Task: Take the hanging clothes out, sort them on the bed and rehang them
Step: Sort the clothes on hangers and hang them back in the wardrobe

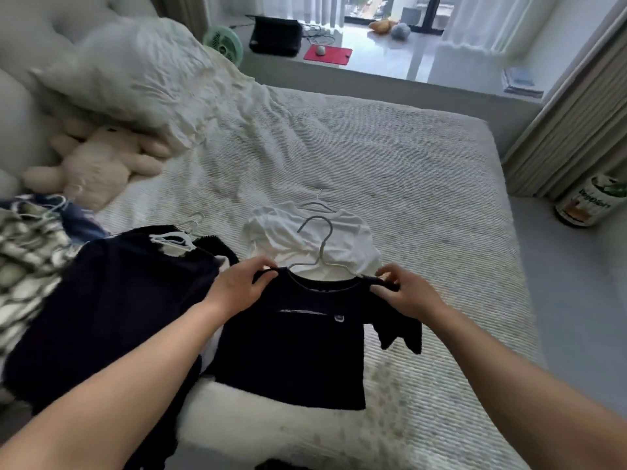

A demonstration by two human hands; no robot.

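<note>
I hold up a small dark navy top on a pale wire hanger above the near side of the bed. My left hand pinches its left shoulder and my right hand pinches its right shoulder. Behind it a white top on a hanger lies flat on the bed. To the left lies a larger dark garment with a white hanger at its neck. A patterned pile of clothes with more hangers sits at the far left edge.
A cream plush toy and a rumpled pillow lie at the head of the bed, left. Beyond the bed a window ledge carries a black bag and a red mat. A round container stands on the floor at right.
</note>
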